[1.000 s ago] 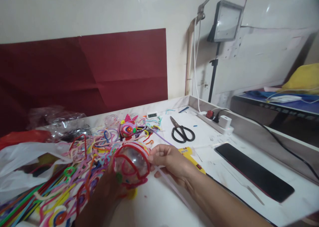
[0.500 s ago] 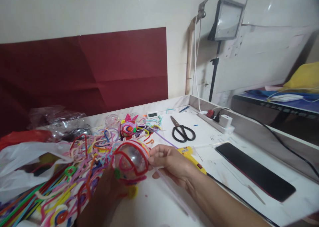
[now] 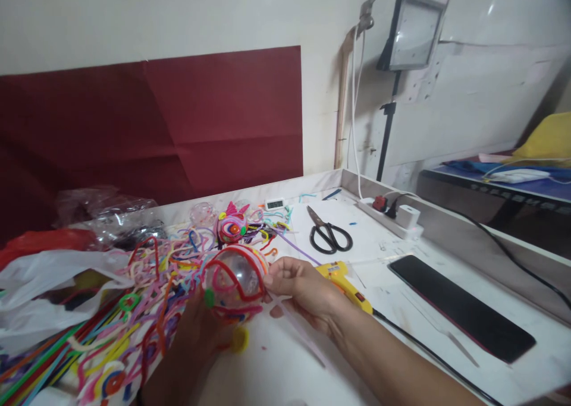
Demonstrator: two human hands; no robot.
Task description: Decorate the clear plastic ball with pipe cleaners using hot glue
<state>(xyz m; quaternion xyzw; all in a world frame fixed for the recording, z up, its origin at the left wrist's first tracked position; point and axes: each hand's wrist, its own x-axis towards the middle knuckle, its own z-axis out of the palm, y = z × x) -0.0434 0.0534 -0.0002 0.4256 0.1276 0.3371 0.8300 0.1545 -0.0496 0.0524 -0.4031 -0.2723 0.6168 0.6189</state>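
A clear plastic ball (image 3: pixel 243 273), partly wrapped in red, pink and striped pipe cleaners, is held low over the table. My left hand (image 3: pixel 203 320), dark and partly hidden behind the ball, is closed around its left and lower side. At the ball's right edge, my right hand (image 3: pixel 297 284) pinches with thumb and fingers a pale lilac pipe cleaner (image 3: pixel 303 331). Its free length slants down to the right below the hand. A yellow round piece (image 3: pixel 239 339) shows under the ball. Just beyond my right hand lies a yellow hot glue gun (image 3: pixel 352 290).
Loose pipe cleaners (image 3: pixel 151 299) cover the table's left side, with a finished-looking decorated ball (image 3: pixel 232 226) behind them. Black-handled scissors (image 3: pixel 330 235), a black phone (image 3: pixel 461 308) and a power strip (image 3: pixel 401 223) lie to the right. A white plastic bag (image 3: pixel 40 305) sits far left.
The lilac pipe cleaner's free end has drawn up and left, and a crossing bend now shows near the ball. Both hands keep their holds; the view has shifted slightly.
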